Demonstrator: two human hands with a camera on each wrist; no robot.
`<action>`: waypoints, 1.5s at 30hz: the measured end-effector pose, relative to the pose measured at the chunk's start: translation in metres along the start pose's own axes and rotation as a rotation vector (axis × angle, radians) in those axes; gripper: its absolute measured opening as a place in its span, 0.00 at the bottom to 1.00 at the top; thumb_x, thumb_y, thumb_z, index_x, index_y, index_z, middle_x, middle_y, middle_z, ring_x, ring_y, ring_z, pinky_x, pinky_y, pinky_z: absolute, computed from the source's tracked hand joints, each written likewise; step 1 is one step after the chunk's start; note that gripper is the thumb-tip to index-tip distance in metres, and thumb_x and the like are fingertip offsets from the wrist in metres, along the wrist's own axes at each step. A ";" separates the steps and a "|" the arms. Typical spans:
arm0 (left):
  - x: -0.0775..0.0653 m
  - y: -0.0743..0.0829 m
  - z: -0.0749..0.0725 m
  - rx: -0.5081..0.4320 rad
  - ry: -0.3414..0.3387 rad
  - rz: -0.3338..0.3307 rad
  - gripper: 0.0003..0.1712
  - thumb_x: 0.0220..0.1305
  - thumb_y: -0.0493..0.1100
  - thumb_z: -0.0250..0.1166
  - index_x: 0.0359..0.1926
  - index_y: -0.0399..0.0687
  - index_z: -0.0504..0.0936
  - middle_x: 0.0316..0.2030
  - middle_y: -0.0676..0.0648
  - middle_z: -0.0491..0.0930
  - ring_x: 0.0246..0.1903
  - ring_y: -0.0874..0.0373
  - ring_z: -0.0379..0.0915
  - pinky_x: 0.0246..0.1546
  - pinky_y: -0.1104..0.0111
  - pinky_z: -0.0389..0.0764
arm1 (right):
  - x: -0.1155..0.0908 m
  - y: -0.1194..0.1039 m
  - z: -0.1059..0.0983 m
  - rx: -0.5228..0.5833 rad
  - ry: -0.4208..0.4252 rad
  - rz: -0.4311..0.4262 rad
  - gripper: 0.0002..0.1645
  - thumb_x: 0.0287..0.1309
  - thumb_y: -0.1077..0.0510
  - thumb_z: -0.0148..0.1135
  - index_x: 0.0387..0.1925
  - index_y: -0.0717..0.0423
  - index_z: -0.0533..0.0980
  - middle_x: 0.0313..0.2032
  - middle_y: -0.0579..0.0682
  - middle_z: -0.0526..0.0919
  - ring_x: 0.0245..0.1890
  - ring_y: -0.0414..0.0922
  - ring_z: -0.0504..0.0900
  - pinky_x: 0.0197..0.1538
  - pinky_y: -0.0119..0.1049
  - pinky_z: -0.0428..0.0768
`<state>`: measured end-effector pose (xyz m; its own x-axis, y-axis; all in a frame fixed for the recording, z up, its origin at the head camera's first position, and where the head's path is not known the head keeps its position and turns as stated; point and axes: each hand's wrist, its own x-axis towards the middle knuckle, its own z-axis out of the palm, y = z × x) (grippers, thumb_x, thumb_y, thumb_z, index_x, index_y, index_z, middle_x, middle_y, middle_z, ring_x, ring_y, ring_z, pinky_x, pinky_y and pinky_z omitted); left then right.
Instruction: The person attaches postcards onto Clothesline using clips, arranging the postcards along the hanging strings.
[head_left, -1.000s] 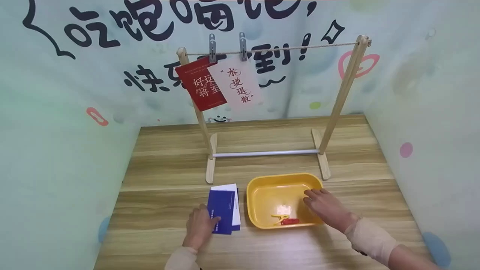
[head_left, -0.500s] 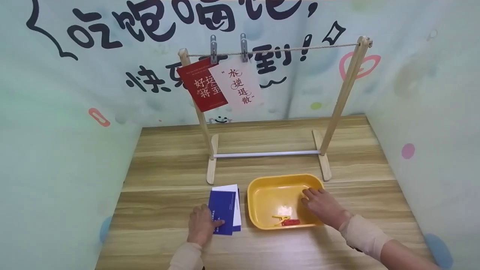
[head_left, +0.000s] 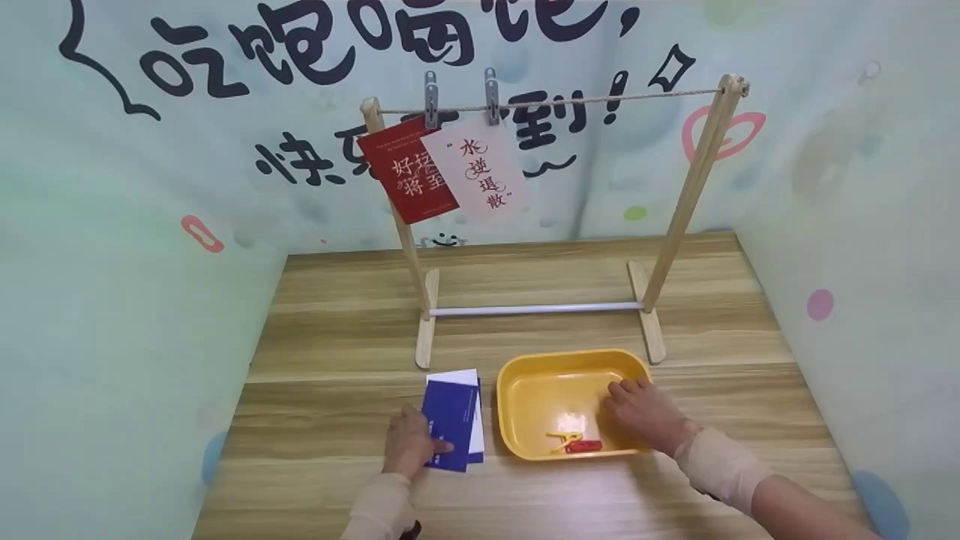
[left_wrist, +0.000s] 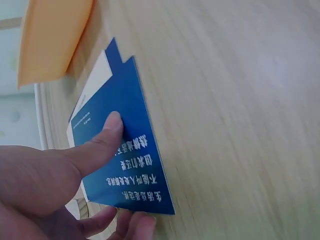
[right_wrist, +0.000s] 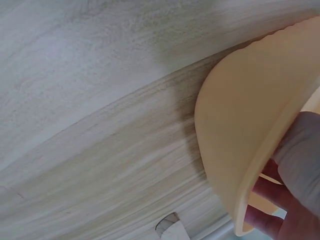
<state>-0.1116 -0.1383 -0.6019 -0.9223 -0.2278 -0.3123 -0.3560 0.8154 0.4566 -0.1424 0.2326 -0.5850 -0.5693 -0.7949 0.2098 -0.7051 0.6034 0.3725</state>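
Wooden rack point(head_left: 694, 180) at the back. Yellow tray point(head_left: 536, 397) before it. Blue card point(head_left: 454, 409) atop a white card point(head_left: 454, 376), just left of the tray. My left grip point(head_left: 409, 442) pinches its left edge; best slide it off flat, thumb light, so nothing beneath drags. My right grip point(head_left: 646, 411) is inside the tray; can't tell whether clamped. Smallest: yellow clip point(head_left: 566, 437), red clip point(head_left: 583, 446), tray's near side.

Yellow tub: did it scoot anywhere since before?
No. In the head view, the yellow tub hasn't visibly gone any way: it sits the same against the wooden stand.
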 end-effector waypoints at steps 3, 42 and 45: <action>0.002 -0.003 -0.002 -0.024 -0.030 -0.007 0.43 0.29 0.48 0.79 0.43 0.30 0.66 0.35 0.35 0.73 0.40 0.42 0.72 0.46 0.52 0.74 | 0.000 -0.002 0.002 -0.001 -0.041 -0.010 0.05 0.40 0.65 0.56 0.21 0.52 0.71 0.22 0.49 0.67 0.23 0.45 0.66 0.25 0.36 0.65; 0.001 -0.007 -0.013 -0.145 -0.119 0.137 0.24 0.44 0.32 0.69 0.43 0.26 0.73 0.38 0.33 0.79 0.41 0.42 0.76 0.47 0.52 0.75 | 0.008 -0.003 0.016 0.248 -0.104 0.069 0.03 0.40 0.70 0.58 0.20 0.62 0.73 0.18 0.53 0.74 0.15 0.45 0.71 0.17 0.36 0.73; -0.001 -0.003 -0.013 -0.112 -0.129 0.152 0.22 0.44 0.32 0.69 0.42 0.28 0.73 0.35 0.36 0.79 0.38 0.45 0.76 0.44 0.53 0.76 | 0.012 -0.005 0.011 0.248 -0.104 0.068 0.04 0.38 0.71 0.58 0.18 0.61 0.74 0.18 0.53 0.75 0.15 0.46 0.72 0.16 0.36 0.73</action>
<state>-0.1121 -0.1473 -0.5917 -0.9422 -0.0309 -0.3336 -0.2356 0.7691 0.5941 -0.1510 0.2207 -0.5943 -0.6504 -0.7486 0.1284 -0.7383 0.6629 0.1248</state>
